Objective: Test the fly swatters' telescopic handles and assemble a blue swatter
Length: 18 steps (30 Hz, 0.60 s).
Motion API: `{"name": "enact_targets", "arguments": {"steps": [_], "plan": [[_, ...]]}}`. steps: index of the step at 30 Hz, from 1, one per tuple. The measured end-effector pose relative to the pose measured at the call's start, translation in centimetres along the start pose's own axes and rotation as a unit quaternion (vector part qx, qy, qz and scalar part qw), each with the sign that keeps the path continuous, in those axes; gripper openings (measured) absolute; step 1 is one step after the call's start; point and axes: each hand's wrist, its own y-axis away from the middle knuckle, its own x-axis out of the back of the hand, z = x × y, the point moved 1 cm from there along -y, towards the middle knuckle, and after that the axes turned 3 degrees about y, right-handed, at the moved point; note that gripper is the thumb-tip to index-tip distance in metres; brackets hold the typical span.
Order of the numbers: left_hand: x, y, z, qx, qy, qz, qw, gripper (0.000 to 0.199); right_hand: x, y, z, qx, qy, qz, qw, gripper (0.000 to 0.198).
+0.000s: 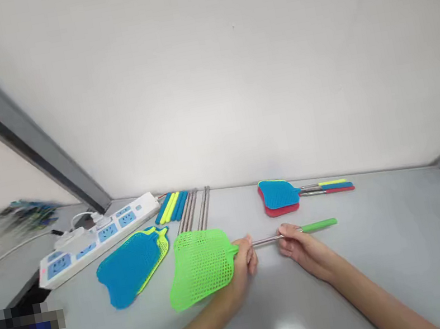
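Note:
A green fly swatter (202,267) lies across both hands, its perforated head to the left and its green grip to the right. My left hand (243,259) is closed around the neck, where the head meets the metal rod. With fingers pinched, my right hand (300,246) holds the rod (265,241) just short of the green grip (319,224). To the left rest stacked blue and yellow swatter heads (130,268). Metal rods (188,212) lie behind the green head, beside several blue and yellow grips (171,207).
Assembled swatters (280,193) in blue, red and yellow lie stacked at the back, near the white wall (229,72). A white power strip (101,239) with plugs and cables runs along the left of the grey table (408,244). A grey frame post (19,114) stands at the left.

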Motion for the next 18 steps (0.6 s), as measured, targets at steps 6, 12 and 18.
{"name": "enact_targets", "arguments": {"steps": [6, 12, 18], "plan": [[-0.3, -0.3, 0.2, -0.016, -0.029, -0.01, 0.999, 0.044, 0.2, -0.4, -0.1, 0.011, 0.032, -0.021, 0.999, 0.014], [-0.8, 0.4, 1.7, -0.007, -0.12, -0.079, 0.99, 0.04, -0.2, 0.2, 0.3, -0.008, 0.054, -0.06, 0.997, 0.014], [-0.7, 0.9, 1.5, 0.002, -0.12, -0.152, 0.981, 0.038, -2.0, 1.2, 1.6, -0.013, 0.072, -0.15, 0.986, 0.023]]}}
